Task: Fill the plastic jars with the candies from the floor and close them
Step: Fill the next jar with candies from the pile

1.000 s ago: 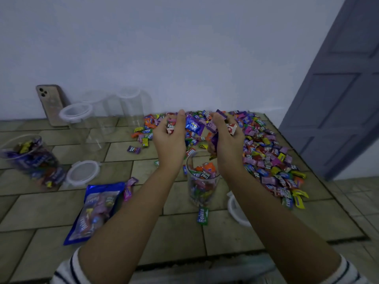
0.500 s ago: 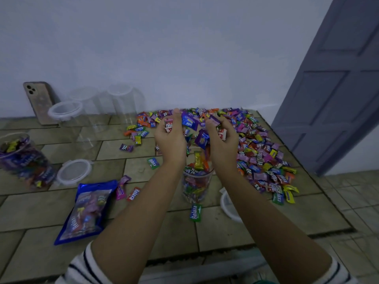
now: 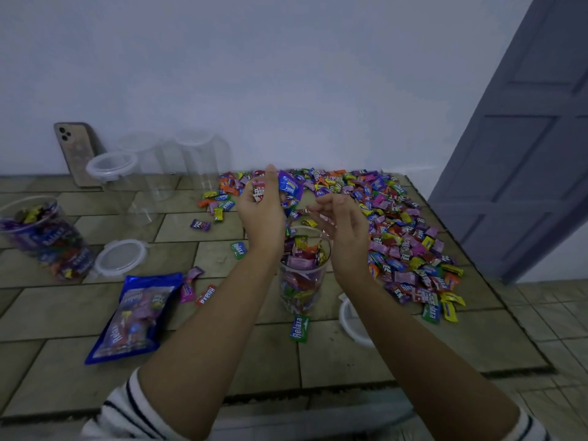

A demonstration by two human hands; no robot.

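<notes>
Left hand (image 3: 262, 214), fingers clamped on a clutch of wrapped candies (image 3: 288, 186), and right hand (image 3: 345, 227), fingers apart and loosely curled, hover over the open, nearly full plastic jar (image 3: 302, 281) just below both sets of fingers, with the loose candy pile (image 3: 397, 233) on the floor (image 3: 254, 351) beyond and to the right of them.

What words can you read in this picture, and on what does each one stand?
"Relaxa": on the blue bag.
"Relaxa": on the green candy in front of the open jar.
"Relaxa": on the red candy beside the bag.
"Relaxa": on the filled jar at the left.
The candy pile and the candies in the left hand: print too blurred to read.
</notes>
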